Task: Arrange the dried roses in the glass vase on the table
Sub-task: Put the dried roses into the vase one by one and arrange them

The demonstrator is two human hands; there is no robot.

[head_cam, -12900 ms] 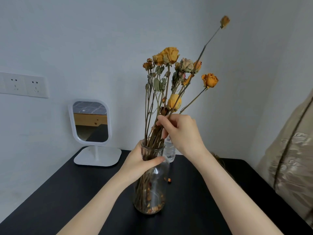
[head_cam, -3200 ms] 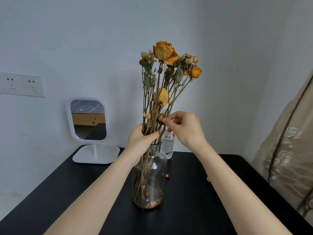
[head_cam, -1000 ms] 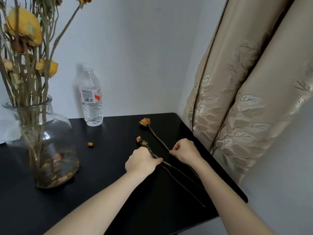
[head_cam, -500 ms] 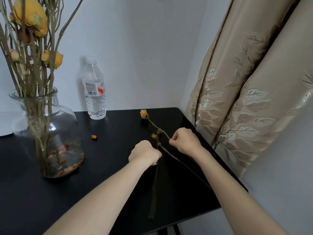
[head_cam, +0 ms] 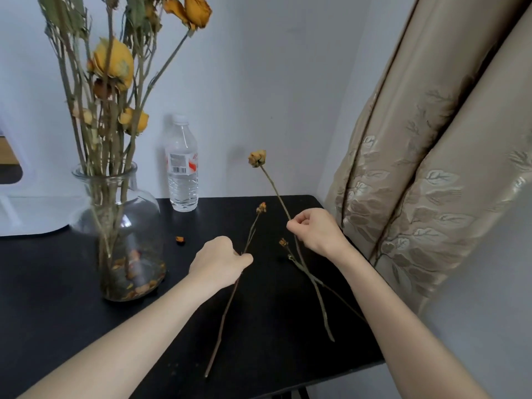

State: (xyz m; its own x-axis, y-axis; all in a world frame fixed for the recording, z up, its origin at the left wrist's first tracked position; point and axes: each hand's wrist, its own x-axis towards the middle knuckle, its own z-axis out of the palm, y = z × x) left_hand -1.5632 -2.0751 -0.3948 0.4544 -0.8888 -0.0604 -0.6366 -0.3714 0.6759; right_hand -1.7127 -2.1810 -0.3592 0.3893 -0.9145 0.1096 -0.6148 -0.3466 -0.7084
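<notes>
Holding two dried stems clear of the black table [head_cam: 57, 326], one per hand. Left hand [head_cam: 220, 262] closed in a pinch on a thin rose stem [head_cam: 227, 309] that runs from its small bud [head_cam: 261, 207] up and away, down past the fist toward the near table edge. Right hand [head_cam: 315, 231] closed likewise on a longer rose [head_cam: 273, 185], yellow head [head_cam: 257, 158] tilted up and to the left, tail slanting down toward the near right corner. A third small stem [head_cam: 305, 269] lying loose on the table just under the right hand. Glass vase [head_cam: 121, 226] well to the left of both hands, already packed with upright roses [head_cam: 113, 64], mouth near the top of its neck, higher than both fists. Left hand the nearer one to it; open table between, apart from a fallen petal scrap [head_cam: 180, 240]. Water bottle [head_cam: 183, 165] behind, near the wall, off the direct line. Curtain [head_cam: 431, 197] close on the right, so little room that side; table edge just beyond the right forearm. Likely next: lifting each stem, swinging it leftward with the cut end down, and threading it into the crowded neck without knocking brittle heads. Long tails liable to drag on the table if kept low.
</notes>
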